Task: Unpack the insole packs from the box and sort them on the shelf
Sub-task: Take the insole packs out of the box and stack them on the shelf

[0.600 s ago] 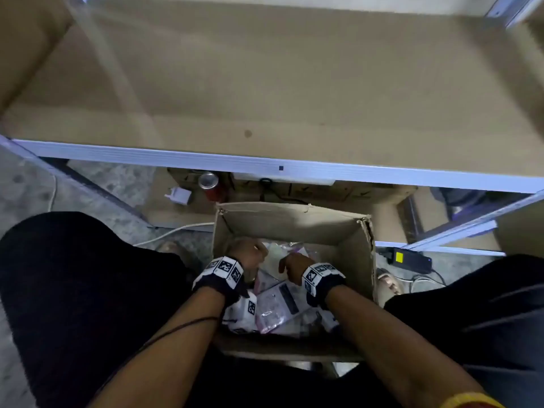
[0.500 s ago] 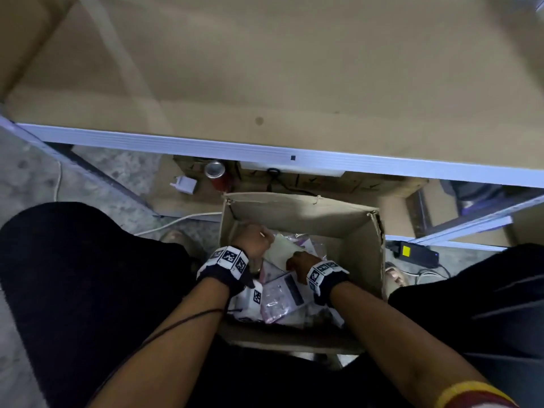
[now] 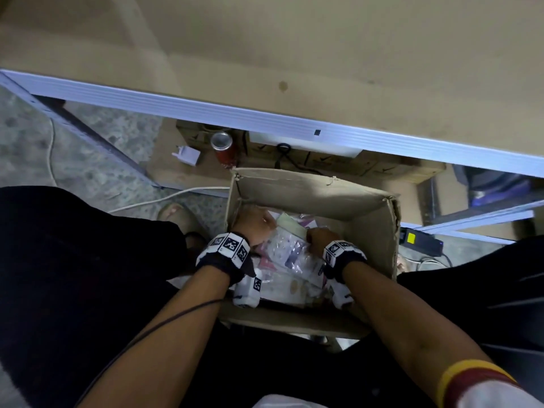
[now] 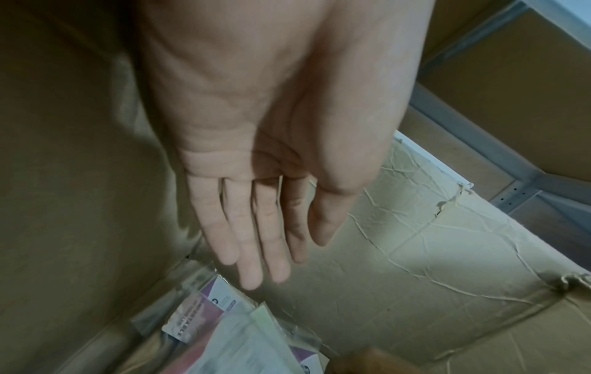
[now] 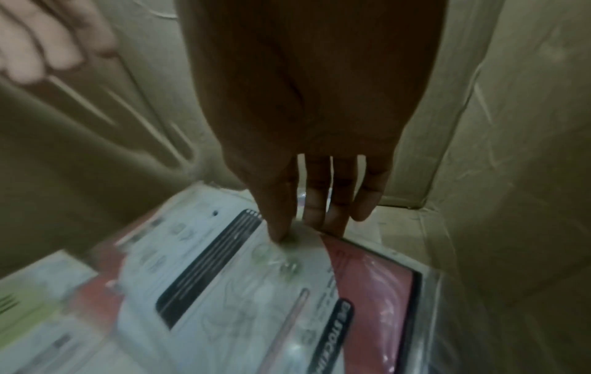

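An open cardboard box [image 3: 309, 192] stands on the floor between my legs, with several clear-wrapped insole packs [image 3: 282, 275] lying loose in it. My left hand [image 3: 256, 223] reaches into the far left corner. In the left wrist view the left hand [image 4: 278, 263] is flat with straight fingers and holds nothing, just above a pink and white pack [image 4: 204, 311]. My right hand [image 3: 319, 240] is at the middle of the box. In the right wrist view the right hand [image 5: 300, 227] pinches the edge of a white insole pack [image 5: 224, 265], thumb on top. A red pack [image 5: 371, 278] lies beside it.
The brown shelf board [image 3: 294, 48] with its pale metal front rail [image 3: 235, 116] spans the view above the box. On the lower level sit a red can [image 3: 225, 147], a white plug [image 3: 188, 154] and flattened cartons [image 3: 353, 166]. A black adapter [image 3: 421, 241] lies to the right.
The head view has shifted, so the box sits higher in view. Both hands stay in the box and have moved slightly among the packs; the right hand now pinches the white pack's edge.
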`<state>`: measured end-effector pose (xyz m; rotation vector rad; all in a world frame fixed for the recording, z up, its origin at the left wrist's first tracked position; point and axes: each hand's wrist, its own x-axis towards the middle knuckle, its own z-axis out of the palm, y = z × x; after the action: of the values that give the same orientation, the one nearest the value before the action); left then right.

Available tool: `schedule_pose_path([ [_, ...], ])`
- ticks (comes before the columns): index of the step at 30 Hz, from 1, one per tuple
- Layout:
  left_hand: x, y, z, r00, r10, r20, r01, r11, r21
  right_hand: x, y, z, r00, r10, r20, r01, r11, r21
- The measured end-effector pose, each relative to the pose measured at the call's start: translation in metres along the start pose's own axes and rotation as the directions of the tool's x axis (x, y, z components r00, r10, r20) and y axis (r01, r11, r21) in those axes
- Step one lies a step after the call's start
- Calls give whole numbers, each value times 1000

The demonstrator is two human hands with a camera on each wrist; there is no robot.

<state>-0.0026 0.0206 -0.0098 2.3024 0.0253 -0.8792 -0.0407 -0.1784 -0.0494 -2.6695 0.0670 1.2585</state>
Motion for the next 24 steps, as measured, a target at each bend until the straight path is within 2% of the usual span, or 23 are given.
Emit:
schedule_pose_path([
  [4,-4,8,-2,1000,-4,31,6,999,-42,11,10,-8,994,45,-97,-38,997,70],
  [7,-1,10,0,1000,-20,8,20,1000,6,20,22,-3,994,69,-79,-55,985,164],
  [9,0,12,3,1000,-9,-22,10,998,65,24,31,2,997,82,-11,-78,978,193],
  [11,2,14,5,1000,-25,11,24,996,85,26,35,4,996,85,21,-88,977,193],
  [14,5,15,9,997,-41,70,33,994,105,30,39,4,997,71,-5,-68,971,229],
  [19,8,13,16,994,-37,107,19,985,171,27,37,-3,996,80,44,-88,967,241],
  [24,8,12,29,985,-52,164,11,970,241,20,28,-17,999,-11,31,3,965,262],
])
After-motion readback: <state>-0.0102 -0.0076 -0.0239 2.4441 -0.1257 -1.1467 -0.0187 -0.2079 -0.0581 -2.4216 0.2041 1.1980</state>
